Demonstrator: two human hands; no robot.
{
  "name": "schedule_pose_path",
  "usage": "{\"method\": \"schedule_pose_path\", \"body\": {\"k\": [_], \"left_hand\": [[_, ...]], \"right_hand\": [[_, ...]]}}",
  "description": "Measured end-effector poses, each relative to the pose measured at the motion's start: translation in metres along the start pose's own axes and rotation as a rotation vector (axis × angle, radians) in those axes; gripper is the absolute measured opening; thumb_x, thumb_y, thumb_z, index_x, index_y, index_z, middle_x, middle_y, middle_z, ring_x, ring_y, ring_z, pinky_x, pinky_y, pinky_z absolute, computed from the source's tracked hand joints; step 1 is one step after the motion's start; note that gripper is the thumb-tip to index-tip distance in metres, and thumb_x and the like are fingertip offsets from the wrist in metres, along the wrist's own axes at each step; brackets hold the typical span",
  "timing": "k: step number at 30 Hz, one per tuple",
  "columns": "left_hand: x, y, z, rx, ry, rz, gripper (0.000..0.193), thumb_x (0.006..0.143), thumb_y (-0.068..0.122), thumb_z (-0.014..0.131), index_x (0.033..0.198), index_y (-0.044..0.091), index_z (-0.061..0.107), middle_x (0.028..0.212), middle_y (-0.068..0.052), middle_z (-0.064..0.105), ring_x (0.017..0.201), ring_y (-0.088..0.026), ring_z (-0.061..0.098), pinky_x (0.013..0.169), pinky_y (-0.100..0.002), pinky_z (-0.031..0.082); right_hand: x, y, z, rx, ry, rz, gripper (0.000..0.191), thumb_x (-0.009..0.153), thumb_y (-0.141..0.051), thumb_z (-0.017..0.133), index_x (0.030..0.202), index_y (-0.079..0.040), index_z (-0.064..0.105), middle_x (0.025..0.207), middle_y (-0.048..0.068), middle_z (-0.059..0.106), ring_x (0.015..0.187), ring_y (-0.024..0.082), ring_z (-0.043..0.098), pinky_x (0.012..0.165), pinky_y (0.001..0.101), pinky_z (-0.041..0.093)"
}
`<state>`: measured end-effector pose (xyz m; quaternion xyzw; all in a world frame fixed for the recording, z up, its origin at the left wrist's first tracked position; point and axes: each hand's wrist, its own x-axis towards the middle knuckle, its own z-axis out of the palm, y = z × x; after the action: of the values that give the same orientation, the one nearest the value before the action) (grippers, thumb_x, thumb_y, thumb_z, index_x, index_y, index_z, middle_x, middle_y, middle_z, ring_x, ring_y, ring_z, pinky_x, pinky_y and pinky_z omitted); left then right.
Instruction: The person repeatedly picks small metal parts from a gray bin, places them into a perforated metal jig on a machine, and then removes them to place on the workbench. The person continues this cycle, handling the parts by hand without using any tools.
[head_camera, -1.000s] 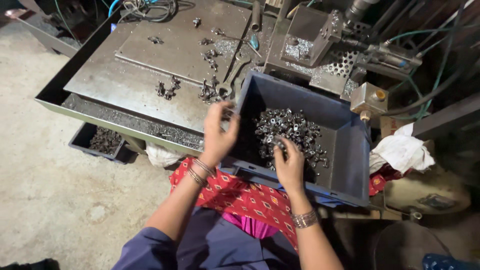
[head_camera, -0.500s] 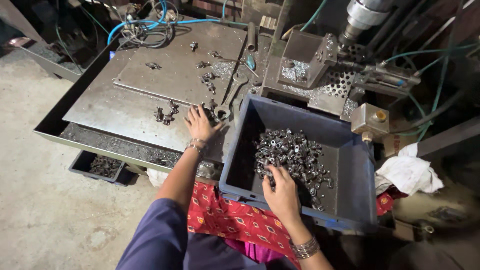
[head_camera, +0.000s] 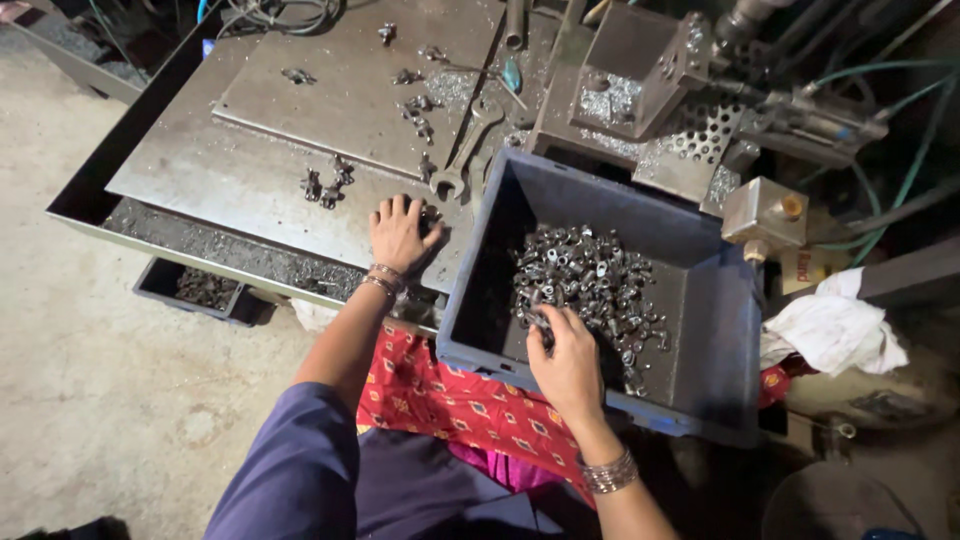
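Note:
A dark blue plastic crate (head_camera: 720, 330) rests on my lap, holding a heap of small metal fittings (head_camera: 590, 280). My right hand (head_camera: 568, 358) reaches into the crate at the near edge of the heap, fingers curled around a few fittings. My left hand (head_camera: 400, 232) lies palm down on the steel work plate (head_camera: 250, 185), fingers spread, just left of the crate and touching a small fitting near an open-ended spanner (head_camera: 465, 160). A few loose fittings (head_camera: 325, 183) lie on the plate beyond that hand.
A drilling fixture with a perforated bracket (head_camera: 690, 130) stands behind the crate. A white rag (head_camera: 830, 325) lies to the right. A small black tray of swarf (head_camera: 200, 290) sits on the concrete floor under the table edge. Hoses and cables run along the back.
My left hand has moved off the crate's rim onto the steel plate and flattened there. My right hand has slid toward the near edge of the heap.

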<state>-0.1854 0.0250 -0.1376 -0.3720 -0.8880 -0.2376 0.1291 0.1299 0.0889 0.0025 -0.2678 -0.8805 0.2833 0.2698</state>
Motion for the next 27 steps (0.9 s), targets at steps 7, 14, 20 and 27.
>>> {"method": "schedule_pose_path", "body": {"k": [7, 14, 20, 27], "left_hand": [[0.003, 0.006, -0.008, 0.059, -0.064, -0.006, 0.045, 0.087, 0.050, 0.070, 0.106, 0.009, 0.062, 0.111, -0.017, 0.058, 0.103, -0.040, 0.058, 0.067, -0.050, 0.058], [0.012, -0.012, 0.010, -0.473, 0.193, -0.239, 0.046, 0.089, 0.023, 0.076, 0.123, 0.007, 0.051, 0.103, -0.012, 0.067, 0.088, -0.034, 0.068, 0.076, -0.047, 0.058], [0.019, -0.016, -0.031, -1.861, -0.150, -0.713, 0.045, 0.086, 0.024, 0.074, 0.126, 0.023, 0.053, 0.092, 0.000, 0.066, 0.078, -0.018, 0.063, 0.064, -0.036, 0.052], [0.014, 0.015, -0.065, -2.410, -0.470, -0.558, 0.026, 0.107, 0.041, 0.065, 0.118, 0.018, 0.059, 0.093, -0.001, 0.063, 0.068, -0.014, 0.057, 0.052, -0.029, 0.047]], "right_hand": [[0.001, 0.003, 0.004, -0.028, 0.007, -0.018, 0.027, 0.087, -0.011, 0.067, 0.112, -0.003, 0.069, 0.102, 0.018, 0.071, 0.089, 0.037, 0.070, 0.077, 0.0439, 0.056], [0.001, 0.001, 0.003, -0.027, 0.033, -0.040, 0.027, 0.087, -0.011, 0.068, 0.113, -0.004, 0.070, 0.103, 0.019, 0.071, 0.090, 0.038, 0.070, 0.079, 0.0448, 0.056], [0.002, 0.003, 0.004, -0.033, 0.015, -0.032, 0.026, 0.088, -0.011, 0.067, 0.113, -0.004, 0.070, 0.100, 0.019, 0.070, 0.089, 0.038, 0.069, 0.077, 0.0452, 0.056], [0.005, 0.002, 0.003, -0.047, 0.022, -0.047, 0.025, 0.088, -0.011, 0.068, 0.111, -0.003, 0.070, 0.098, 0.018, 0.070, 0.088, 0.038, 0.069, 0.076, 0.0455, 0.056]]}}
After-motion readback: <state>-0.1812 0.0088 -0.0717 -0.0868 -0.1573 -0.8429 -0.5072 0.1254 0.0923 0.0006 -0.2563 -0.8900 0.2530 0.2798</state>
